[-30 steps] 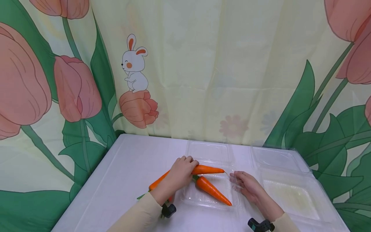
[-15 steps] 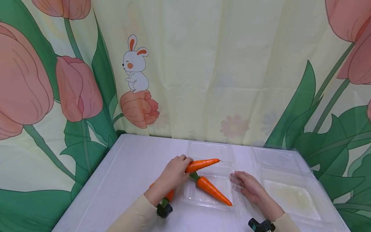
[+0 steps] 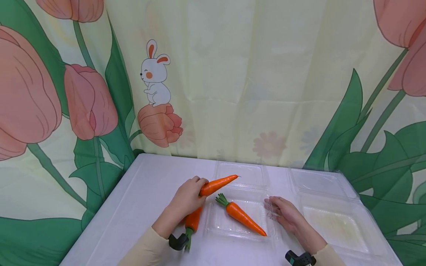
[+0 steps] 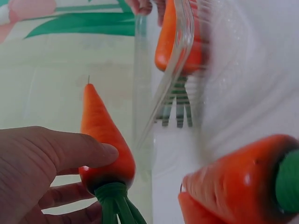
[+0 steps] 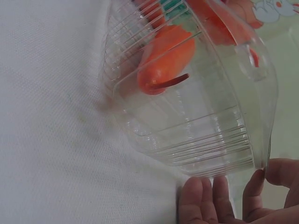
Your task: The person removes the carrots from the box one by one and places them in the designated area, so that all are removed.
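My left hand (image 3: pixel 188 194) grips an orange carrot (image 3: pixel 219 185) near its green top, thumb across it in the left wrist view; its thin tip points up and right, over the back left of a clear plastic clamshell container (image 3: pixel 221 221). Inside that container lies another carrot (image 3: pixel 244 218), green top toward the back left. Under my left wrist is a further carrot (image 3: pixel 193 220) on the table, overlapping another orange piece in the left wrist view (image 4: pixel 198 210). My right hand (image 3: pixel 284 212) pinches the container's right rim (image 5: pixel 261 161), other fingertips against its side wall.
A second clear clamshell container (image 3: pixel 332 225) stands open at the right of the white table (image 3: pixel 156 177). Both containers have their lids folded back toward the curtain (image 3: pixel 226 111), which hangs right behind the table's far edge.
My left hand has moved left with its carrot, from over the container to its left side, and the carrot's tip has swung upward. The right hand stays at the rim.
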Motion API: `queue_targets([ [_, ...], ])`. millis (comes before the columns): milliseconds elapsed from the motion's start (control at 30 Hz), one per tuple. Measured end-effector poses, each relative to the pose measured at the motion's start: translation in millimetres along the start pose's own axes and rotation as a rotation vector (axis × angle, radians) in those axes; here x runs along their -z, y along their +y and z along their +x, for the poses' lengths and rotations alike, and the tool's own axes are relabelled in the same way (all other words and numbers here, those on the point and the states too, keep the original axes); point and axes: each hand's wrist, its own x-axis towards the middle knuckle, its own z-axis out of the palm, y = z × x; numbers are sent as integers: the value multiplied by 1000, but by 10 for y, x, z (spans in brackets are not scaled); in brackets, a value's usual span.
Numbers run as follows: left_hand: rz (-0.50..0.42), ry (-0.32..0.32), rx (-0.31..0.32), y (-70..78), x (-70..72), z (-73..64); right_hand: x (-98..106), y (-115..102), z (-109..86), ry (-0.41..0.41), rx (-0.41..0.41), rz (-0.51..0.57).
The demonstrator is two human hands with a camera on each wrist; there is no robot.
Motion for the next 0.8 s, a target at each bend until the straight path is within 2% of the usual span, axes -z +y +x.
queue_targets([
  [267,-6,-8,80,-242,10,-88,-6,4,26,12,-11,7],
  [600,-19,-34,239,-436,67,-175,14,11,40,0,-14,21],
  [800,-2,-39,274,-545,107,-255,13,1,25,-2,-12,12],
])
